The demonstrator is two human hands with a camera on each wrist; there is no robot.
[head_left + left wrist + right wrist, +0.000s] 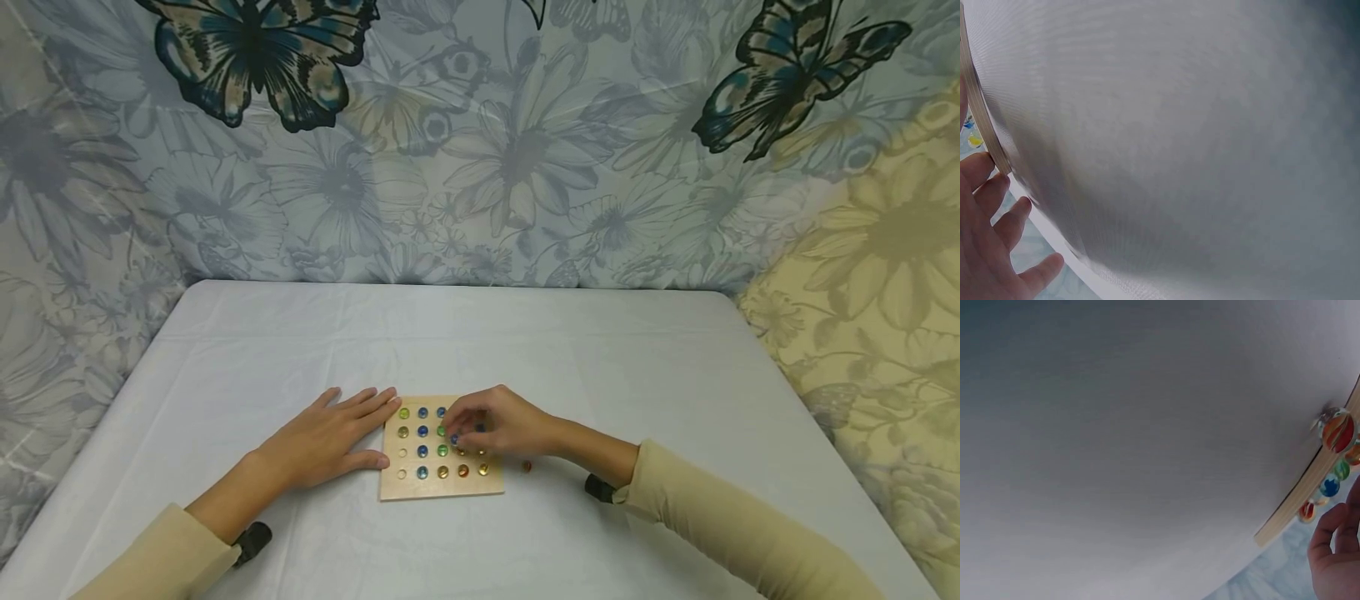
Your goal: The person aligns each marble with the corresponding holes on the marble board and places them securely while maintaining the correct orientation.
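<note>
A square wooden board with rows of round holes lies on the table, most of the holes in sight filled with coloured glass marbles. Two bare holes show low in its left column. My left hand lies spread at the board's left side, its thumb and fingertips touching that edge. Over the right half of the board, my right hand pinches a blue marble between thumb and fingers, covering some holes. A loose reddish marble sits on the cloth just right of the board; the right wrist view shows it orange-red and clear.
A white cloth covers the table. Behind it hangs a floral fabric with butterflies, which continues along both sides. Dark wrist devices sit under both sleeves.
</note>
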